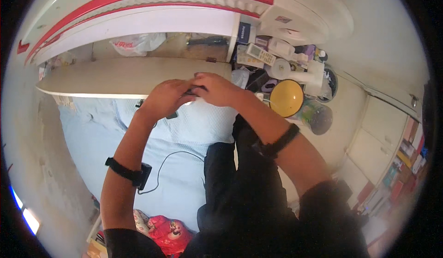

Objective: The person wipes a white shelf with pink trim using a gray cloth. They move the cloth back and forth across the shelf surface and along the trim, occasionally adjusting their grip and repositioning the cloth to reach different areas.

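Observation:
Over the front edge of a pale headboard shelf [138, 78], the fingers of my left hand [166, 97] and my right hand [219, 91] come together. A small dark thing [198, 88] shows partly between the fingertips; what it is, and which hand bears it, is hidden. Beneath my hands lies a light blue quilted pillow [187, 126]. A dark object [172, 115] peeks out below my left palm. On my left forearm a black strap holds a small black box [145, 176], from which a thin cable [166, 161] loops over the bed. Another black band [282, 140] circles my right forearm.
A white plastic bag [138, 44] sits in the headboard recess. At right are a remote control [261, 54], a roll [279, 69], a yellow bowl [286, 98] and a clear plastic container [316, 117]. Red printed fabric [169, 233] lies on the light blue sheet [173, 202].

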A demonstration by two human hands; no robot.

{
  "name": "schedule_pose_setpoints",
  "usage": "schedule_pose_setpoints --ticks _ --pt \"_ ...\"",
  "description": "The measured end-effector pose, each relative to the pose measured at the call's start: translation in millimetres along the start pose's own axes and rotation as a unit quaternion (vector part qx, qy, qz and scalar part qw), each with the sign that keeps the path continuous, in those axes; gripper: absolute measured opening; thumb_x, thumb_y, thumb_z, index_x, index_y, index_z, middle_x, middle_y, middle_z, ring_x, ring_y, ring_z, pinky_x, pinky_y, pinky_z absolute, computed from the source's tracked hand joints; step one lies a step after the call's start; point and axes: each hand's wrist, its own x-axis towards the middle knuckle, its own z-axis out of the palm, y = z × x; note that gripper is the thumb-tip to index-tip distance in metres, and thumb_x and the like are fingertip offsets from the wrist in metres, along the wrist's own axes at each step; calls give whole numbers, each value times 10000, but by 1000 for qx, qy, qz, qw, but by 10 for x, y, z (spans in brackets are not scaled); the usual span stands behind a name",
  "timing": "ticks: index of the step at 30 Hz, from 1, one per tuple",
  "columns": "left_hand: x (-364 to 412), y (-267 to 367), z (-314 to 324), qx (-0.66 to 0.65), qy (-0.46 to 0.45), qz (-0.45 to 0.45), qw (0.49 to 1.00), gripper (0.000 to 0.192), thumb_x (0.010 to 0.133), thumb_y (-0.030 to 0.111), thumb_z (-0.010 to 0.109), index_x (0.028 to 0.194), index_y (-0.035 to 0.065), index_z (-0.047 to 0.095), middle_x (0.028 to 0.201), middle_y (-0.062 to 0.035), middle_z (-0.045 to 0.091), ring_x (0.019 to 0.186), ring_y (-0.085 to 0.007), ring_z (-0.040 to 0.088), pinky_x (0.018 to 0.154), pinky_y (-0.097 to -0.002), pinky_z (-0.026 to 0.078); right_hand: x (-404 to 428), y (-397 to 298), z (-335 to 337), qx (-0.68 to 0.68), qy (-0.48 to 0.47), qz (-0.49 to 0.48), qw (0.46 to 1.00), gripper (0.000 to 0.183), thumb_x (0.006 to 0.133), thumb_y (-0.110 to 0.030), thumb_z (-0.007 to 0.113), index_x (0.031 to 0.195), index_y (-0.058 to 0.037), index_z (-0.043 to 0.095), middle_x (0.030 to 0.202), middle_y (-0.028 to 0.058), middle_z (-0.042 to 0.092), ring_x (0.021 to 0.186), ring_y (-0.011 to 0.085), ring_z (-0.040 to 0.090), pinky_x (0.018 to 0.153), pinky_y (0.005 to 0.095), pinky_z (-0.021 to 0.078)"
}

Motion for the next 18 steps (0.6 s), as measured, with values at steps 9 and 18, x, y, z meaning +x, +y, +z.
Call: schedule_pose_setpoints --ticks 9,18 --pt "265 266 -85 3 -38 51 998 534 812 292 756 1263 42 617 1148 -189 691 1053 -391 653 911 -474 514 -156 39 -200 20 -43 9 999 192 915 -166 635 974 9 687 1004 233 647 976 408 623 871 484 495" --pt "212 157 -26 -158 51 80 983 569 793 141 746 1315 14 561 1140 -240 673 1045 -430 645 883 -483 528 -104 91 -66 68 -26 -21 997 175 925 -130 630 1026 -4 697 1083 201 670 1031 367 640 927 433 497"
